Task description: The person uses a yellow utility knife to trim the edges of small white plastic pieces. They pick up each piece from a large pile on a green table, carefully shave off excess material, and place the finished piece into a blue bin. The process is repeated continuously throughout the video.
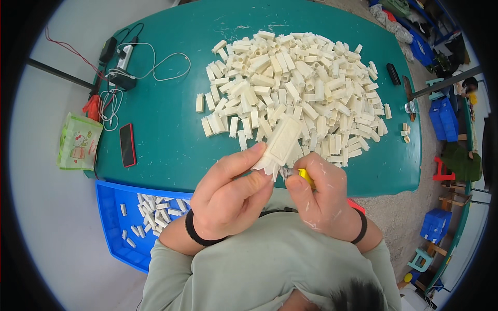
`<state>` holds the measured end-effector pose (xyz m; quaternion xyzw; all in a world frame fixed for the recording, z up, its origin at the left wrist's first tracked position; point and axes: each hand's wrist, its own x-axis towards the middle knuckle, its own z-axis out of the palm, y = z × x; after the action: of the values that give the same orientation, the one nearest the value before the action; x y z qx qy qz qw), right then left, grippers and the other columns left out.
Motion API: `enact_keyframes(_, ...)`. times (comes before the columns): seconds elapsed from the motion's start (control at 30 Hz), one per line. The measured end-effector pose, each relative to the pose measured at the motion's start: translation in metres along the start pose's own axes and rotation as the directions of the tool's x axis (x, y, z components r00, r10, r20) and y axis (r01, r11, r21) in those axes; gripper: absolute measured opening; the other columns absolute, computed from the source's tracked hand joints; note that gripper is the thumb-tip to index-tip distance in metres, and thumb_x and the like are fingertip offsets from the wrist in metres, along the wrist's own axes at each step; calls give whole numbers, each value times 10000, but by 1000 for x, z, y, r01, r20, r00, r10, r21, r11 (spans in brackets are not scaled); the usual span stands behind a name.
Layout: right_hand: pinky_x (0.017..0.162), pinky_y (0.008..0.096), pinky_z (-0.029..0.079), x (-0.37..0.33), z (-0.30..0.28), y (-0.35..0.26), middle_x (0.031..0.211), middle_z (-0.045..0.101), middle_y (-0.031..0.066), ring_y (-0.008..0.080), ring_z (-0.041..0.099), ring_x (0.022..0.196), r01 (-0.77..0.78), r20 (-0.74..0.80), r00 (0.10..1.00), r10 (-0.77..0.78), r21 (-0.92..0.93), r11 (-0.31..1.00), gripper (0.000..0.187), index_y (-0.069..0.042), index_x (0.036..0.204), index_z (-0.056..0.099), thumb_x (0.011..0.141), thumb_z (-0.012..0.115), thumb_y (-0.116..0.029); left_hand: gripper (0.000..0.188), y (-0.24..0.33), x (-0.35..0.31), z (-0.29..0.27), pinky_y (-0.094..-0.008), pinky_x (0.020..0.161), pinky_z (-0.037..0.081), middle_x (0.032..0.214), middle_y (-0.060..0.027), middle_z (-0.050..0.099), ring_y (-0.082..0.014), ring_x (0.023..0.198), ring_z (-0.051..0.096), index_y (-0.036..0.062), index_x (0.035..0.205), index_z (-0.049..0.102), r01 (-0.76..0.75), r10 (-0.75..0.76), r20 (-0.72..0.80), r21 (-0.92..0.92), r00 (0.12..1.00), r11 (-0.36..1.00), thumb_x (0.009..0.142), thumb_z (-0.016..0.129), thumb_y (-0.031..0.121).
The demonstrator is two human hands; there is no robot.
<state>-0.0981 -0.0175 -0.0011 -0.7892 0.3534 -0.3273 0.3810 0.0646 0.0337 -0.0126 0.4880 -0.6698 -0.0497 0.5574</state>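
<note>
Between the thumb and fingers of my left hand [228, 194] is a cream plastic piece [283, 140], long and box-shaped, with a jagged lower end. It is tilted, its far end up to the right over the pile. My right hand [321, 194] grips a small yellow-handled tool [306, 178]. The tool's grey metal tip [285, 172] is at the jagged end of the piece; whether it touches cannot be made out. Fingers hide most of the handle. Pale shavings stick to my right hand. Behind both hands lies a big heap of similar cream pieces [321, 88].
The heap covers much of a green table [171, 103]. Left are a red-edged phone [127, 145], a power strip [124, 58] with cables, and a green bag [79, 141]. A blue bin [111, 194] with several pieces stands below the left front edge. A black object [393, 74] lies at right.
</note>
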Motion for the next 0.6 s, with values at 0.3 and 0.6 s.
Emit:
enact_keyframes(0.3, 517, 214, 376, -1, -8, 7, 704, 522, 13, 59, 432, 588, -181, -23, 975, 219, 481, 858, 253, 8, 899, 523, 872, 600, -231, 212, -5, 0, -4, -278, 754, 485, 1067, -185, 591, -172, 868, 602, -15, 876, 580, 287, -293, 79, -550, 953, 784, 697, 663, -93)
enact_keyframes(0.6, 531, 187, 385, -5, -2, 1, 728, 548, 16, 45, 463, 612, -189, -99, 965, 241, 369, 910, 276, 22, 999, 542, 801, 672, -119, 276, -9, -3, -12, -305, 795, 462, 1102, -190, 577, -233, 974, 573, -14, 980, 584, 335, -321, 101, -355, 942, 873, 717, 662, -41)
